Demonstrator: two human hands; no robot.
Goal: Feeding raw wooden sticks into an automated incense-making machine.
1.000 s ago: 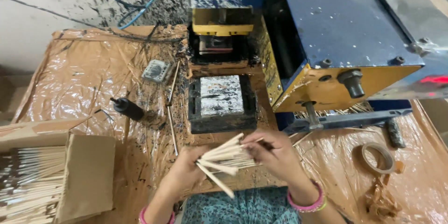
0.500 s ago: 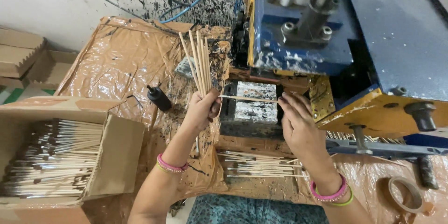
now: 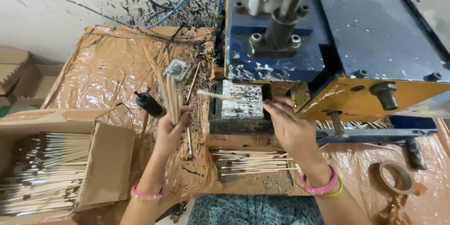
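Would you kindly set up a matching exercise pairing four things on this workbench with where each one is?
Things:
1. bundle of sticks
2. single stick
3. tape roll
4. cardboard box

Places:
A. lying across the black-stained plate under the blue press
B. on the plastic sheet at the far right
C. upright in the left hand's grip
D. at the left, filled with sticks

Pairs: 1-C, 2-A, 3-B, 4-D
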